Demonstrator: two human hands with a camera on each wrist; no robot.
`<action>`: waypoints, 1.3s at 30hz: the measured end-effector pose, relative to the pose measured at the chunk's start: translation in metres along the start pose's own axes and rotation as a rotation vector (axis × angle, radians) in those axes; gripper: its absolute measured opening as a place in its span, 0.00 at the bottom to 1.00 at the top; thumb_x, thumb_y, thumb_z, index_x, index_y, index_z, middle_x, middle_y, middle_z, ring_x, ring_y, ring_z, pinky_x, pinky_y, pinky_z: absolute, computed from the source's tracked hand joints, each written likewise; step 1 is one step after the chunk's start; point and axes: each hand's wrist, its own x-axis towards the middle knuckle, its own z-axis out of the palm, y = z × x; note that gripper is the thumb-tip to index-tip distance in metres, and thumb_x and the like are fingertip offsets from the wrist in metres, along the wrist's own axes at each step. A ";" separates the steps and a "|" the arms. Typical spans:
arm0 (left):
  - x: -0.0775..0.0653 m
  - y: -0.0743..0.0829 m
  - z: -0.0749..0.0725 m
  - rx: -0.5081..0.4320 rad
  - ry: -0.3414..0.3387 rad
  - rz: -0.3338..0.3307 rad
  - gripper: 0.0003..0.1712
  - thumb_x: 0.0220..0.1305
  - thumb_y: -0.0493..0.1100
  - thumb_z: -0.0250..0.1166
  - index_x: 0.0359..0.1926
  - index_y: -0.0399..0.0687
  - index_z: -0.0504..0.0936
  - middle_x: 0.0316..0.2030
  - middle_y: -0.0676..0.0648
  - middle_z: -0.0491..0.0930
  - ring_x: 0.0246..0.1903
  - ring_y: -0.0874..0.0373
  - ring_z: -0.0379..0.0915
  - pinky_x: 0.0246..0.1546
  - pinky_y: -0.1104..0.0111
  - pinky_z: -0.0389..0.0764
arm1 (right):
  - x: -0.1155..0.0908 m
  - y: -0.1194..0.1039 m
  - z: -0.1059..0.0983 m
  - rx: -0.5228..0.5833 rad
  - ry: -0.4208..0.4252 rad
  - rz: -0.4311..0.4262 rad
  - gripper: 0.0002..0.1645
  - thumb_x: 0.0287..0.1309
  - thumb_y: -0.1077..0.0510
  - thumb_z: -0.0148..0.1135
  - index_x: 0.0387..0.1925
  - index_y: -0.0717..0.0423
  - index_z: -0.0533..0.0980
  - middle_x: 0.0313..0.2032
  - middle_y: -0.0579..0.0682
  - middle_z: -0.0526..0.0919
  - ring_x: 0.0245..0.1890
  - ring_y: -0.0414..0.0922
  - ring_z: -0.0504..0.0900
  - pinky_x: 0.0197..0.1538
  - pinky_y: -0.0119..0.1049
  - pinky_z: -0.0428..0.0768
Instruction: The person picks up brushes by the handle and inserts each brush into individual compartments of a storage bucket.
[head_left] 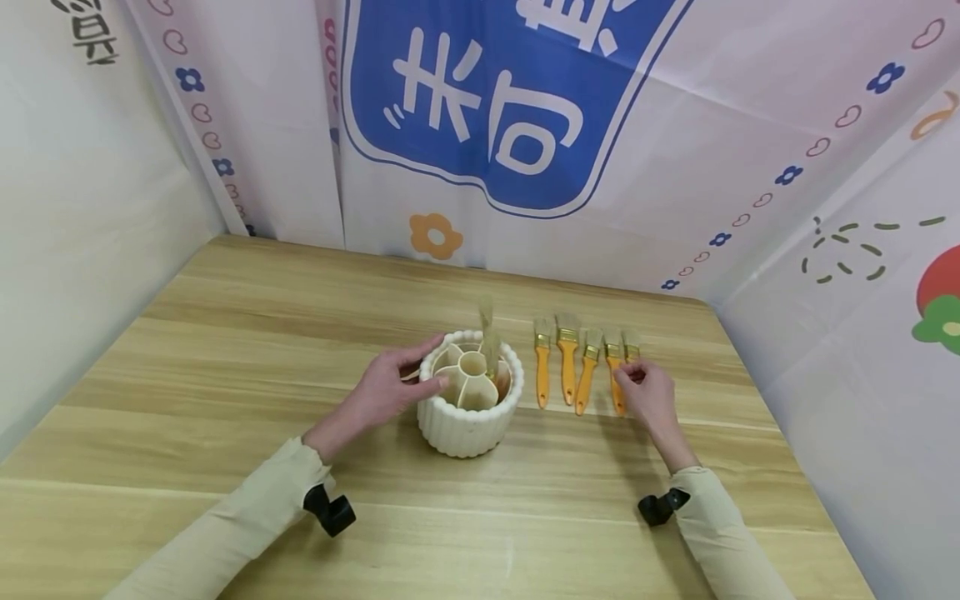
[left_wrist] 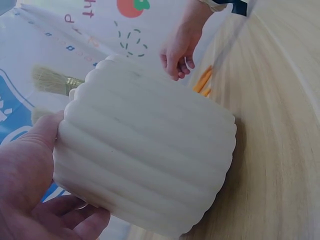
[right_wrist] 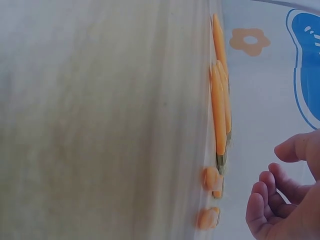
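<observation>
A white ribbed round holder [head_left: 467, 435] with a petal-shaped divider stands on the table. My left hand [head_left: 381, 387] grips its left side, thumb at the rim and fingers curled round the wall. Bristle ends of two paintbrushes [left_wrist: 56, 80] stick up from the holder in the left wrist view. Several orange-handled paintbrushes [head_left: 567, 362] lie in a row to its right, bristles away from me. Over the rightmost paintbrush [head_left: 632, 340] hovers my right hand [head_left: 651, 396]. In the right wrist view its fingers curl loosely, thumb apart from them, with nothing between.
The wood-grain table [head_left: 300, 292] ends at a printed cloth [head_left: 637, 150] behind, with white walls at left and right. A black wrist mount [head_left: 330, 510] is strapped at the left sleeve, and another black mount [head_left: 663, 506] at the right.
</observation>
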 end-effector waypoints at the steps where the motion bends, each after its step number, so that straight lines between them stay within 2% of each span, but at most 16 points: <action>1: 0.000 0.000 0.000 -0.002 0.001 -0.001 0.39 0.57 0.43 0.67 0.67 0.46 0.62 0.69 0.42 0.57 0.63 0.43 0.65 0.58 0.61 0.74 | 0.000 0.000 0.000 -0.004 0.004 0.004 0.11 0.56 0.58 0.57 0.32 0.63 0.80 0.30 0.58 0.83 0.27 0.41 0.76 0.33 0.27 0.73; 8: 0.000 -0.001 0.002 0.003 0.014 0.004 0.38 0.57 0.43 0.67 0.67 0.46 0.63 0.68 0.42 0.59 0.63 0.44 0.65 0.57 0.62 0.75 | 0.003 0.004 -0.002 -0.013 0.027 0.028 0.12 0.57 0.57 0.57 0.31 0.63 0.80 0.29 0.57 0.83 0.25 0.38 0.74 0.32 0.25 0.72; 15: -0.002 0.000 0.002 0.009 0.027 -0.009 0.38 0.57 0.44 0.67 0.67 0.47 0.62 0.68 0.41 0.59 0.63 0.44 0.65 0.56 0.64 0.76 | 0.004 0.008 -0.004 -0.023 0.022 0.052 0.14 0.59 0.54 0.57 0.32 0.63 0.80 0.29 0.57 0.83 0.26 0.40 0.75 0.32 0.27 0.73; 21: -0.002 -0.001 0.003 -0.001 0.040 -0.007 0.38 0.57 0.42 0.67 0.67 0.46 0.62 0.67 0.39 0.60 0.62 0.44 0.66 0.54 0.65 0.77 | 0.005 0.010 -0.006 -0.029 0.025 0.057 0.13 0.57 0.57 0.56 0.33 0.64 0.80 0.30 0.58 0.83 0.26 0.42 0.76 0.32 0.28 0.73; 26: -0.003 0.000 0.004 -0.005 0.048 0.006 0.38 0.57 0.42 0.67 0.67 0.44 0.62 0.67 0.37 0.60 0.62 0.43 0.66 0.54 0.65 0.76 | 0.006 0.012 -0.010 -0.032 0.020 0.073 0.14 0.55 0.58 0.55 0.34 0.64 0.80 0.30 0.58 0.83 0.25 0.39 0.75 0.31 0.27 0.73; 32: -0.004 0.001 0.004 -0.014 0.046 -0.013 0.38 0.57 0.42 0.67 0.67 0.46 0.62 0.66 0.35 0.61 0.61 0.44 0.67 0.53 0.68 0.78 | 0.009 0.018 -0.014 -0.051 0.017 0.097 0.14 0.56 0.56 0.55 0.36 0.63 0.80 0.31 0.58 0.84 0.25 0.38 0.75 0.31 0.27 0.73; 39: -0.005 0.001 0.006 -0.024 0.039 -0.025 0.38 0.58 0.43 0.67 0.67 0.46 0.62 0.66 0.34 0.60 0.62 0.42 0.65 0.54 0.65 0.77 | 0.010 0.024 -0.017 -0.066 0.011 0.110 0.15 0.55 0.56 0.53 0.34 0.64 0.80 0.28 0.57 0.84 0.25 0.39 0.75 0.31 0.28 0.72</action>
